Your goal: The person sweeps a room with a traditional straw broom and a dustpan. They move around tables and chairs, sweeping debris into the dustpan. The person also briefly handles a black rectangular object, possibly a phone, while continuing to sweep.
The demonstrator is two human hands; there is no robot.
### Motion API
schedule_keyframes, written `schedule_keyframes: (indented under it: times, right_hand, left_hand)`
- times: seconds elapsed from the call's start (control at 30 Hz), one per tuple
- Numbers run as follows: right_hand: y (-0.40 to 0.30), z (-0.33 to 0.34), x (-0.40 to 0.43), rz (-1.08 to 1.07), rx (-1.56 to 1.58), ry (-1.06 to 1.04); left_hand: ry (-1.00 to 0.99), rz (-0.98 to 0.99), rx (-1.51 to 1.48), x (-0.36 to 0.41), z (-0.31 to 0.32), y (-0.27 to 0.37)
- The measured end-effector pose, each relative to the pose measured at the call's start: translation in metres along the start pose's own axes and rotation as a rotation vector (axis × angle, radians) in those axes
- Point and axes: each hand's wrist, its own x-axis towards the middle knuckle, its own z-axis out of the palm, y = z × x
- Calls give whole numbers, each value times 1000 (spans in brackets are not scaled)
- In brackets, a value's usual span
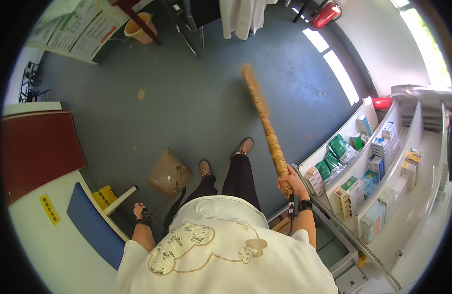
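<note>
My right hand point(293, 183) grips the near end of a straw broom point(272, 137) by its bound, woven-looking handle. The broom slants forward and slightly left over the floor, and its far end is blurred. Low at my left side, my left hand point(138, 210) has its fingers curled with nothing visible in them. Close to that hand are a white post point(121, 200) and a yellow object point(105, 196). A worn brown square slab point(170, 172) lies beyond it, left of my shoes point(205, 168); what it belongs to is unclear.
White shelving point(391, 235) with medicine boxes point(382, 145) and green packets point(330, 160) runs along my right. A blue chair back point(93, 220) and a dark red panel point(42, 150) are left. Ahead stand a bucket point(141, 31), a metal-legged chair point(191, 36) and a fire extinguisher point(325, 15).
</note>
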Motion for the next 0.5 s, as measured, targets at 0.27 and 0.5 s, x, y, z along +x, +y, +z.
schedule_keyframes:
  times: [0.27,0.5]
  right_hand:
    - [49,78,113,51,-224,265]
    - [23,131,85,51,-89,-26]
  left_hand:
    - [-41,-110,-99,-4,-20,-14]
    - [-38,-158,-144,6,-20,-20]
